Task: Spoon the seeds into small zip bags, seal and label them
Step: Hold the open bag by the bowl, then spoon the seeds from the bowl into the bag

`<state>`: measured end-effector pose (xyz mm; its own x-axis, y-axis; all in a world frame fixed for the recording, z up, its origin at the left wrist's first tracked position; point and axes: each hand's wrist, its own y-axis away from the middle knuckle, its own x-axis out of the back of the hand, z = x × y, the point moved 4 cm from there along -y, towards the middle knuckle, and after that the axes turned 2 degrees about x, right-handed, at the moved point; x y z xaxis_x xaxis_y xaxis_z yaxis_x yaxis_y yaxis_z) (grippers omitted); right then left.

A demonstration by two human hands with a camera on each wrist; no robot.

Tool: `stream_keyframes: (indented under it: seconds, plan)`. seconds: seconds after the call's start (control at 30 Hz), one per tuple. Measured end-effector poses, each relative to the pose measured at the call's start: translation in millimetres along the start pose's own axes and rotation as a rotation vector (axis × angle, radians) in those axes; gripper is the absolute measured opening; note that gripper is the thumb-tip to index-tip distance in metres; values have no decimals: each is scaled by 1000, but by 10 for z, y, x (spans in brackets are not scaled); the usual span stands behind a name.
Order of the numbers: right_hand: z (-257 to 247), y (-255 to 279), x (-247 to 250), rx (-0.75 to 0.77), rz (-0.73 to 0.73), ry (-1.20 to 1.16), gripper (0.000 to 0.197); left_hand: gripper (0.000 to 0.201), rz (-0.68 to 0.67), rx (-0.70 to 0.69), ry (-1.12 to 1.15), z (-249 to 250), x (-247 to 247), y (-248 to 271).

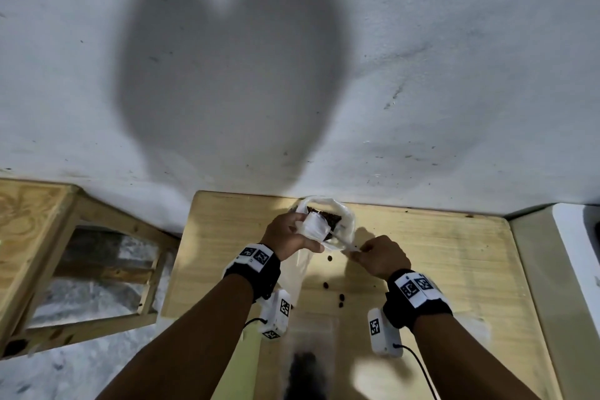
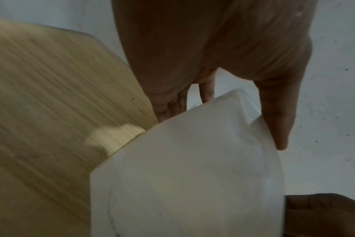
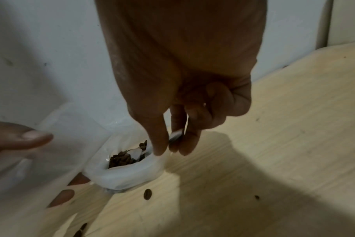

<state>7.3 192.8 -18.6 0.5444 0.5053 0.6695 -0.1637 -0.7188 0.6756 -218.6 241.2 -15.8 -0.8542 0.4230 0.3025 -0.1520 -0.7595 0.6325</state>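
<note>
My left hand point(image 1: 300, 234) holds a small translucent zip bag point(image 1: 314, 227) by its mouth; its thumb point(image 2: 278, 121) presses on the bag's white film point(image 2: 192, 168). Just behind stands a larger white plastic bag point(image 1: 345, 227) with its top rolled open, full of brown seeds point(image 3: 121, 158). My right hand point(image 1: 359, 252) pinches the handle of a small white spoon point(image 3: 175, 135). The spoon's bowl point(image 3: 136, 152) lies in the seeds. The inside of the small bag is hidden.
Several loose seeds point(image 1: 325, 285) lie on the light wooden table point(image 1: 454, 269) in front of the bags. A white wall runs along the table's far edge. A wooden frame point(image 1: 65, 237) stands to the left and a white appliance point(image 1: 578, 253) to the right.
</note>
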Motion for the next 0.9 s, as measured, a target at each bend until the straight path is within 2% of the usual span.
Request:
stream_keyframes:
  seconds: [0.07,0.17,0.23,0.3,0.4,0.5,0.6,0.8,0.9]
  plan:
    - [15,-12,24,32,104,-85,31,87,-17,26,-8,12,-15,-32]
    - [11,43,85,158,380,-433,25,90,-6,43,5,14,-12,-47]
    - [-44,109,113,261,497,-632,30,89,-20,42,21,-7,-16,-57]
    - [-79,138,131,300,569,-680,33,80,-43,33,39,-10,-12,-32]
    - [-24,138,186,244,697,-580,30,73,-33,24,60,-45,51,-13]
    - [-14,155,211,238,732,-504,27,74,-9,17,74,-79,116,-2]
    - [-25,140,157,276,716,-604,29,78,-9,26,56,-109,128,-20]
    - [-107,118,47,261,698,-751,27,100,-15,38,39,-121,124,-45]
    - [-116,154,74,253,717,-752,24,95,-6,36,47,-122,126,-39]
